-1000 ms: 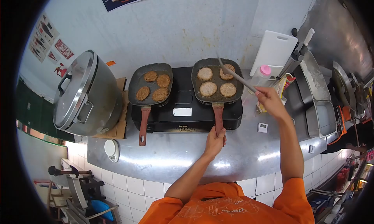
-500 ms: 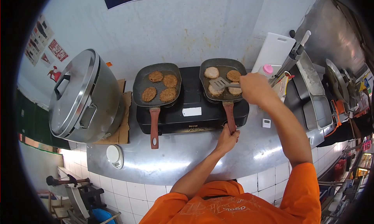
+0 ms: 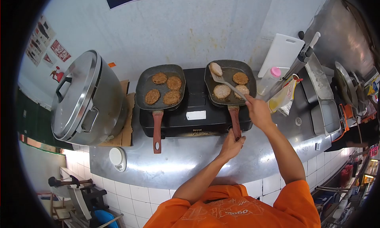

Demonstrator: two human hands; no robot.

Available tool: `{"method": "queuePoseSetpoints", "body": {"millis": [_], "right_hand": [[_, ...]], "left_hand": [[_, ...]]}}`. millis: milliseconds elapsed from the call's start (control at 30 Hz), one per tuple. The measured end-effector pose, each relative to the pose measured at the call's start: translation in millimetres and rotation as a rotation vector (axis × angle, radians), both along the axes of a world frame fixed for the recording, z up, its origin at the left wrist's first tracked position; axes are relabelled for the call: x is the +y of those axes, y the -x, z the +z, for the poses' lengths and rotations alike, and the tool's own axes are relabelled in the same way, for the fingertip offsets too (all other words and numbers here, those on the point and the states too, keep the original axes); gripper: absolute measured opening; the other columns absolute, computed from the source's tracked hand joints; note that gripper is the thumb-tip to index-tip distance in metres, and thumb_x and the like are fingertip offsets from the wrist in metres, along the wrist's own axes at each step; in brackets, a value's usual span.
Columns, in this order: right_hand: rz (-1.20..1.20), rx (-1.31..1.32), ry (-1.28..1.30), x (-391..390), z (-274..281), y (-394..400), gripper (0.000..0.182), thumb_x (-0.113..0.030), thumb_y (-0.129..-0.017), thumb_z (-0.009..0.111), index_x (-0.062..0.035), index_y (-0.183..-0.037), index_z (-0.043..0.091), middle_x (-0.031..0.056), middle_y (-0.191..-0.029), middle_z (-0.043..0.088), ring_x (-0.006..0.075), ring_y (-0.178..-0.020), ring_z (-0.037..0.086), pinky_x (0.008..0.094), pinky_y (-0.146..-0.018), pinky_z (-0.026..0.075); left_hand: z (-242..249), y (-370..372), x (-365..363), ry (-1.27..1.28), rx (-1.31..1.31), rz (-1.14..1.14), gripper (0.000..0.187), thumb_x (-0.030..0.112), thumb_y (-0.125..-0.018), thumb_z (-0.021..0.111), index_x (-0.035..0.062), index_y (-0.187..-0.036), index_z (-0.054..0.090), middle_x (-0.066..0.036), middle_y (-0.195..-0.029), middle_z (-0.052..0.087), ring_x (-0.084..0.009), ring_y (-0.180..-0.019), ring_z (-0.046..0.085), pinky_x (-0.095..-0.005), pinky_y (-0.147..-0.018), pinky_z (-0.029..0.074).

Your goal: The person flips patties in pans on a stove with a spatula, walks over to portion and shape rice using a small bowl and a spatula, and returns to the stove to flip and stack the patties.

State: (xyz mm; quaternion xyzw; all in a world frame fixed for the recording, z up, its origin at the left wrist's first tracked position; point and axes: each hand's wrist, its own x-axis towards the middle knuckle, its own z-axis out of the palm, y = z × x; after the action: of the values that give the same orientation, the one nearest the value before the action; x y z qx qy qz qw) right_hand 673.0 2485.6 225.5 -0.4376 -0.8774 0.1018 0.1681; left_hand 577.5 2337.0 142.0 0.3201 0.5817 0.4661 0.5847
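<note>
My left hand [image 3: 231, 146] is closed round the brown handle [image 3: 234, 121] of the right frying pan [image 3: 208, 85]. In my right hand [image 3: 259, 112] is a spatula [image 3: 227, 83], its blade at the pan's upper left corner. A pale patty [image 3: 215, 68] sits tilted up on or against the blade. One browned patty [image 3: 240, 78] lies at the upper right of this pan. Lower down are two paler patties, a left one [image 3: 222, 91] and a right one [image 3: 242, 91], the latter partly behind the spatula's handle. The left frying pan [image 3: 139, 87] holds several browned patties [image 3: 171, 97].
Both pans rest on a black gas stove [image 3: 174, 127] on a steel counter [image 3: 166, 170]. To the left stand a large lidded pot [image 3: 95, 109] and a white kitchen scale [image 3: 117, 157]. A pink-capped bottle [image 3: 270, 82], a yellow packet [image 3: 282, 98] and a white cutting board [image 3: 280, 55] are on the right.
My right hand has moved down and tilted the spatula, bringing its blade to the upper left patty, which now tips up. My left hand stays on the pan handle.
</note>
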Motion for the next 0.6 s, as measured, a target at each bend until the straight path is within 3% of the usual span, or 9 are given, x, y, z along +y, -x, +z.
{"method": "queuePoseSetpoints", "body": {"millis": [100, 167, 267, 367, 467, 567, 600], "right_hand": [[0.0, 0.51, 0.631, 19, -17, -35, 0.038, -0.021, -0.103, 0.057, -0.0038, -0.137, 0.06, -0.0023, -0.072, 0.056, 0.012, -0.055, 0.05, 0.0305, -0.05, 0.039], [-0.148, 0.734, 1.076, 20, 4, -47, 0.039, -0.023, -0.104, 0.057, -0.0031, -0.137, 0.061, -0.0065, -0.07, 0.049, 0.0082, -0.056, 0.042, 0.0257, -0.05, 0.035], [-0.177, 0.468, 0.776, 16, 57, -49, 0.03, -0.016, -0.098, 0.061, -0.0038, -0.124, 0.071, 0.0101, -0.066, 0.056, 0.0177, -0.058, 0.051, 0.0378, -0.058, 0.043], [0.035, -0.013, 0.255, 8, 125, -49, 0.026, -0.014, -0.093, 0.065, -0.0068, -0.115, 0.076, 0.0125, -0.071, 0.064, 0.0226, -0.061, 0.06, 0.0399, -0.063, 0.048], [0.155, -0.346, -0.013, -10, 174, -38, 0.02, -0.012, -0.087, 0.068, -0.0048, -0.103, 0.078, 0.0177, -0.082, 0.071, 0.0299, -0.08, 0.07, 0.0428, -0.075, 0.052], [0.105, -0.708, 0.003, -14, 200, -10, 0.019, -0.012, -0.083, 0.069, -0.0057, -0.099, 0.078, 0.0173, -0.087, 0.073, 0.0366, -0.088, 0.069, 0.046, -0.078, 0.053], [0.126, -0.721, -0.007, -11, 200, -3, 0.019, -0.012, -0.083, 0.07, -0.0056, -0.099, 0.078, 0.0176, -0.086, 0.072, 0.0363, -0.088, 0.069, 0.046, -0.078, 0.053]], "left_hand": [[1, -1, 0, -0.008, -0.028, 0.012, 0.033, 0.019, -0.093, 0.066, -0.0008, -0.114, 0.05, -0.01, -0.085, 0.061, -0.0179, -0.066, 0.062, -0.0349, -0.063, 0.051], [6, 0, 1, 0.011, -0.054, -0.001, 0.033, 0.012, -0.095, 0.065, 0.0, -0.12, 0.047, -0.007, -0.086, 0.057, -0.0137, -0.067, 0.058, -0.0303, -0.062, 0.05], [6, -2, 1, 0.014, -0.108, 0.029, 0.034, 0.009, -0.096, 0.064, 0.0003, -0.123, 0.046, -0.005, -0.087, 0.055, -0.0114, -0.069, 0.056, -0.0277, -0.061, 0.049], [12, -2, -1, 0.027, -0.125, 0.043, 0.034, 0.01, -0.096, 0.064, 0.0, -0.124, 0.047, -0.006, -0.088, 0.056, -0.0115, -0.07, 0.057, -0.0276, -0.062, 0.049], [9, -5, -2, 0.008, -0.092, 0.066, 0.034, 0.011, -0.095, 0.064, 0.0001, -0.123, 0.049, -0.005, -0.088, 0.058, -0.0113, -0.07, 0.057, -0.0273, -0.062, 0.049], [-1, -9, -5, -0.018, -0.045, 0.086, 0.032, 0.012, -0.093, 0.066, 0.0011, -0.118, 0.051, -0.004, -0.087, 0.059, -0.0109, -0.07, 0.057, -0.0271, -0.062, 0.048], [-3, -11, -6, -0.023, -0.031, 0.088, 0.031, 0.012, -0.092, 0.067, 0.0014, -0.116, 0.051, -0.004, -0.086, 0.06, -0.0108, -0.069, 0.057, -0.027, -0.061, 0.047]]}}
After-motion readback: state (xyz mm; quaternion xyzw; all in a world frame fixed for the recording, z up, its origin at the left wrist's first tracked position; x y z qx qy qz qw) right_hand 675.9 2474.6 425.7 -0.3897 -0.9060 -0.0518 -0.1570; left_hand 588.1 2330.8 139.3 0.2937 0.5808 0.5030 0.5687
